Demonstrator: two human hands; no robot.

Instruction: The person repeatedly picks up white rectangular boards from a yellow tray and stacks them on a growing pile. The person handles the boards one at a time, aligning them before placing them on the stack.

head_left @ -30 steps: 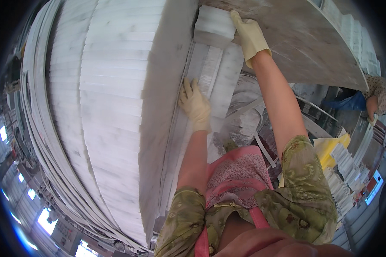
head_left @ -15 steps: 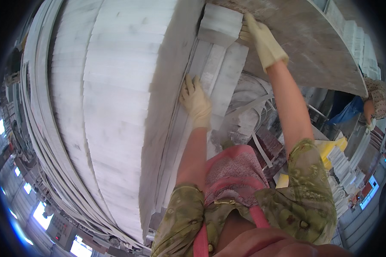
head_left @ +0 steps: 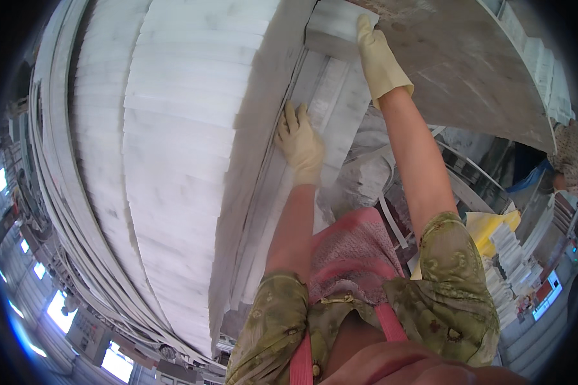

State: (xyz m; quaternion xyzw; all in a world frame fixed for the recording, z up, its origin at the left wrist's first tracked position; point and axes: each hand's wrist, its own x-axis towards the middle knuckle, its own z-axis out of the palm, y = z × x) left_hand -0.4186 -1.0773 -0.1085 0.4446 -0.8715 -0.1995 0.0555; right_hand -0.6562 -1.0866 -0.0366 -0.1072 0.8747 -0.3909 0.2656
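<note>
Both hands wear cream rubber gloves. At the far end of a narrow gap beside a tall row of stacked stone slabs lies a white marble-like block. My right hand grips its right edge, thumb over the top face; the other fingers are mostly hidden. Nearer to me, my left hand is open, slightly blurred, its fingers lying on the pale stone strips by the slab row. A flat pale stone piece extends from beneath the block toward me.
The high row of white slabs fills the left side. A large brown-grey board stands at the far right. Loose straps, a yellow object and stacked white pieces lie right. Another person's patterned sleeve shows at the right edge.
My right hand has shifted nearer, and its thumb now lies over the block's edge. My left hand has slid slightly farther along the strips. The view has shifted a little.
</note>
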